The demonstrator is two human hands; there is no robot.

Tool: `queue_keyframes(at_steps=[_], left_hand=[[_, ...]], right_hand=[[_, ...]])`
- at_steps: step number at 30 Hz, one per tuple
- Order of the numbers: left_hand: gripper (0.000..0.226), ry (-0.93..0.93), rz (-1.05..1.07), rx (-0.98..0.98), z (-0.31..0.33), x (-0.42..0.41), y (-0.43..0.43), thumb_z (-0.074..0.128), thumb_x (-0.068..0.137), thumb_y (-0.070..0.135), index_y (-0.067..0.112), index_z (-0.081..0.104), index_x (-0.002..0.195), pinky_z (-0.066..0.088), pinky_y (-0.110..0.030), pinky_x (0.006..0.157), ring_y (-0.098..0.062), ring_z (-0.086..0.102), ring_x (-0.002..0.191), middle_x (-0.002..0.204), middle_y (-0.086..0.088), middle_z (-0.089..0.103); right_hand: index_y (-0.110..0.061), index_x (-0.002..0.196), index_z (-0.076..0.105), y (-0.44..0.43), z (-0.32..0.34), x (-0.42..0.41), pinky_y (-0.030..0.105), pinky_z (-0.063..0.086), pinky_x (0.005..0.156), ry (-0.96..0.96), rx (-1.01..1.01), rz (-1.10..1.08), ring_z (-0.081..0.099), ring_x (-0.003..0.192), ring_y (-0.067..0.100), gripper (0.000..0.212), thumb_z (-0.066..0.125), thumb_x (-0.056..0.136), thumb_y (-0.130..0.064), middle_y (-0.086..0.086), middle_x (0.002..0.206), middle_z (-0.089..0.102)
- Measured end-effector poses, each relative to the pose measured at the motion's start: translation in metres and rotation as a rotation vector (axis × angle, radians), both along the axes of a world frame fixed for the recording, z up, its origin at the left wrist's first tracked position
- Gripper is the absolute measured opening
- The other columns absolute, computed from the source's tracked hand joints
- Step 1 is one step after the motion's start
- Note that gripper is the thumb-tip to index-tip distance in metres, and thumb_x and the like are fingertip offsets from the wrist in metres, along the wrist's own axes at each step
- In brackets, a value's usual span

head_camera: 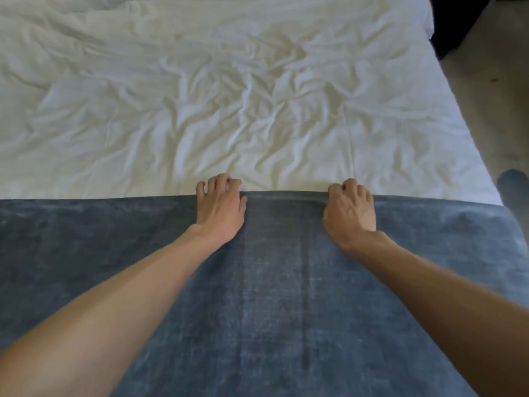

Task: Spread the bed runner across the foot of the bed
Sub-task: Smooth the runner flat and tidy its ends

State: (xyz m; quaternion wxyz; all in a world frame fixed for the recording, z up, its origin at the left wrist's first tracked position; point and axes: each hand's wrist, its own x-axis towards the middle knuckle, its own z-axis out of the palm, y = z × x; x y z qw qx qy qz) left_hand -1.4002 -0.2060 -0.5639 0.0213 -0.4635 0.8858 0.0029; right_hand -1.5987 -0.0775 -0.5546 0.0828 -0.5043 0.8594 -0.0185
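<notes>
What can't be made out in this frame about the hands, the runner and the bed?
Head view only:
- Fingers of the left hand and right hand curl at the far edge of the bed runner; the hands' backs hide any pinch.
- The bed runner's left end and near edge: cut off by the frame.
- The duvet: head end cut off at top.
- A dark shape on the floor: blurred, unidentifiable.

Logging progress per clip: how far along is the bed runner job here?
Done: the blue-grey woven bed runner lies across the near end of the wrinkled white duvet, reaching its right edge. In hand: left hand and right hand grip the runner's far edge with curled fingers. Remaining: probably straightening that edge; its left end is out of view.
</notes>
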Motion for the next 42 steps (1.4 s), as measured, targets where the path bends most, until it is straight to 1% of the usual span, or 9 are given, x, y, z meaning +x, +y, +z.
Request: queue_keyframes(at_steps=[2, 4, 8, 14, 19, 24, 28, 36, 42], left_hand=[[0.061, -0.011, -0.058, 0.045, -0.008, 0.008, 0.012, 0.027, 0.094, 0.049, 0.018, 0.018, 0.146, 0.0, -0.051, 0.114, -0.03, 0.01, 0.142, 0.154, -0.011, 0.012], [0.071, -0.054, -0.071, 0.119, -0.017, 0.015, 0.018, 0.012, 0.089, 0.059, 0.026, -0.006, 0.148, -0.013, -0.054, 0.111, -0.027, -0.013, 0.144, 0.157, -0.006, -0.014], [0.07, -0.08, -0.009, 0.269, -0.027, 0.024, 0.011, 0.002, 0.085, 0.064, 0.034, -0.019, 0.145, -0.016, -0.056, 0.11, -0.023, -0.025, 0.141, 0.155, -0.002, -0.025], [0.069, -0.037, -0.066, 0.26, -0.019, 0.039, 0.014, 0.011, 0.09, 0.06, 0.03, -0.014, 0.147, -0.016, -0.054, 0.111, -0.024, -0.024, 0.141, 0.155, -0.003, -0.025], [0.066, -0.052, -0.181, 0.151, -0.001, 0.079, 0.023, 0.023, 0.092, 0.054, 0.02, 0.016, 0.148, 0.003, -0.051, 0.116, -0.027, 0.001, 0.144, 0.157, -0.01, 0.005], [0.062, -0.012, -0.259, 0.094, 0.008, 0.107, 0.044, 0.034, 0.093, 0.049, 0.015, 0.027, 0.145, 0.017, -0.048, 0.114, -0.029, 0.017, 0.14, 0.153, -0.011, 0.022], [0.062, -0.004, -0.229, 0.099, 0.009, 0.132, 0.071, 0.036, 0.093, 0.047, 0.014, 0.028, 0.144, 0.019, -0.046, 0.113, -0.028, 0.02, 0.139, 0.152, -0.011, 0.023], [0.067, -0.104, -0.302, 0.08, 0.02, 0.182, 0.153, 0.039, 0.09, 0.05, 0.014, 0.028, 0.145, 0.02, -0.044, 0.112, -0.03, 0.023, 0.138, 0.152, -0.015, 0.023], [0.062, -0.075, -0.239, 0.143, 0.02, 0.234, 0.202, 0.042, 0.092, 0.045, 0.012, 0.033, 0.144, 0.022, -0.046, 0.114, -0.033, 0.024, 0.137, 0.151, -0.017, 0.025]], right_hand=[[-0.009, 0.143, 0.025, 0.005, -0.006, 0.017, 0.045, 0.012, 0.117, -0.037, 0.005, 0.114, 0.017, 0.14, 0.035, 0.054, 0.037, 0.094, -0.029, 0.022, 0.151, 0.019], [-0.014, 0.15, 0.006, 0.008, -0.015, 0.032, 0.044, -0.003, 0.117, -0.074, 0.021, 0.253, -0.006, 0.145, 0.031, 0.065, 0.023, 0.096, -0.045, 0.017, 0.157, -0.004], [-0.021, 0.149, -0.01, 0.011, -0.034, 0.036, 0.041, -0.01, 0.116, -0.08, 0.096, 0.269, -0.017, 0.144, 0.025, 0.068, 0.005, 0.093, -0.055, 0.01, 0.157, -0.016], [-0.02, 0.149, -0.009, 0.013, -0.025, 0.049, 0.042, -0.011, 0.115, -0.095, 0.089, 0.226, -0.017, 0.143, 0.026, 0.072, 0.008, 0.091, -0.059, 0.01, 0.156, -0.017], [-0.012, 0.149, 0.009, 0.03, -0.01, 0.082, 0.043, -0.003, 0.117, -0.084, 0.06, 0.236, -0.008, 0.144, 0.031, 0.067, 0.027, 0.096, -0.047, 0.017, 0.157, -0.005], [-0.01, 0.143, 0.029, 0.048, 0.002, 0.122, 0.043, 0.01, 0.118, -0.153, -0.045, 0.2, 0.011, 0.143, 0.032, 0.056, 0.04, 0.094, -0.035, 0.021, 0.154, 0.017], [-0.01, 0.14, 0.034, 0.077, 0.004, 0.144, 0.042, 0.011, 0.116, -0.137, -0.062, 0.219, 0.012, 0.142, 0.032, 0.053, 0.043, 0.093, -0.032, 0.02, 0.153, 0.019], [-0.015, 0.141, 0.034, 0.152, 0.014, 0.206, 0.043, 0.009, 0.118, -0.127, -0.011, 0.379, 0.007, 0.143, 0.031, 0.054, 0.046, 0.091, -0.031, 0.015, 0.156, 0.011], [-0.017, 0.136, 0.042, 0.198, 0.013, 0.249, 0.041, 0.008, 0.117, -0.165, 0.028, 0.421, 0.011, 0.142, 0.032, 0.052, 0.049, 0.085, -0.013, 0.016, 0.154, 0.016]])
